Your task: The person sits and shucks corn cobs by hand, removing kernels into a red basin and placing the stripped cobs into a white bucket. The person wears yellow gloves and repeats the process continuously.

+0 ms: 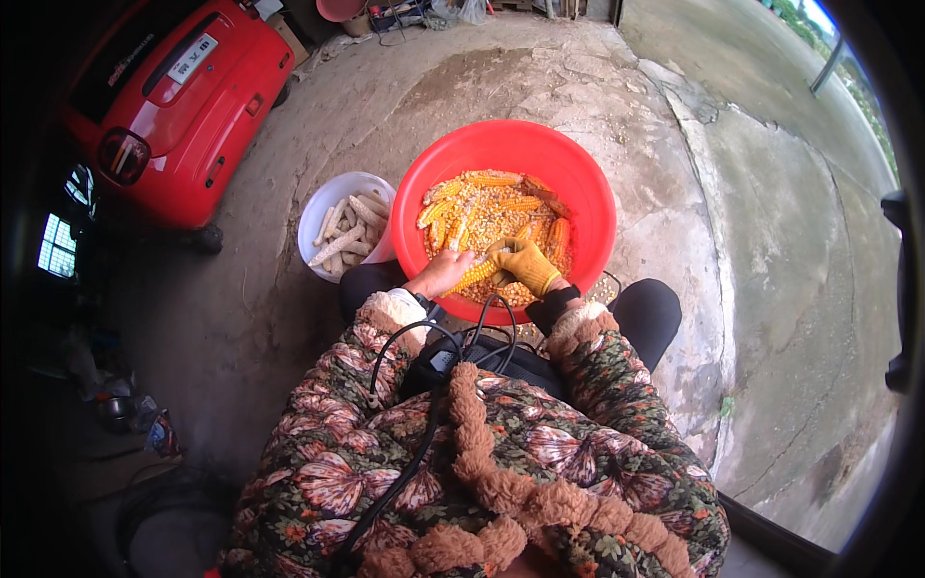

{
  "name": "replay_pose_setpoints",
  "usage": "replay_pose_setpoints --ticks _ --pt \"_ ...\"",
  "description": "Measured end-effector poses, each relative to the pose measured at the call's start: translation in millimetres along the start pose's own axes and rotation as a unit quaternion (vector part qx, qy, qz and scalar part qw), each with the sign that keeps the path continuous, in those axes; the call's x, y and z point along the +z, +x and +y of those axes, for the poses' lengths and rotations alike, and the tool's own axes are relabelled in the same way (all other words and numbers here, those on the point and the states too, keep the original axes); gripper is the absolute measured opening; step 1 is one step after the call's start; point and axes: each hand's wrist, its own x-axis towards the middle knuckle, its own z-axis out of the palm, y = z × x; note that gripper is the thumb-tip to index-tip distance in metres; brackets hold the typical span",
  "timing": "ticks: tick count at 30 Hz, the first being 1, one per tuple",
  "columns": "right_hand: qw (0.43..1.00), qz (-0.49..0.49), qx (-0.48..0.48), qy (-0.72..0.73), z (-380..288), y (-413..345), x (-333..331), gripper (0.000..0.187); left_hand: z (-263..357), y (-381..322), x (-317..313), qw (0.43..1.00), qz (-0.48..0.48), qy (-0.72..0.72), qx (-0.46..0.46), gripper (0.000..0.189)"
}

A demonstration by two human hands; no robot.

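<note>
A yellow corn cob (473,277) lies across my grasp over the near part of a large red plastic basin (498,141). My bare left hand (442,273) grips it from the left, thumb along its top. On the cob's right end, my right hand (526,264) closes in a yellow knit work glove; its fingertips are partly hidden. Loose corn kernels (498,217) fill the bottom of the basin. Several whole cobs, such as a yellow ear (520,204), rest on them around the sides.
Touching the basin's left side, a white bucket (309,220) holds several stripped cobs (340,244). A red car (209,108) stands at the upper left. Black cables (426,426) run over my lap. Kernels are scattered on the concrete floor (578,79).
</note>
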Motion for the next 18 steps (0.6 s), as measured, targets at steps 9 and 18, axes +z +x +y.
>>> replay_pose_setpoints --ticks 9,18 --pt "0.994 0.039 -0.066 -0.081 6.4 7.7 2.9 0.024 12.2 0.9 7.6 0.996 0.057 0.068 -0.018 0.049" --pt "0.984 -0.03 0.038 0.172 -4.6 0.0 -5.3 0.017 10.5 -2.5 0.5 0.998 0.057 -0.009 -0.005 0.05"
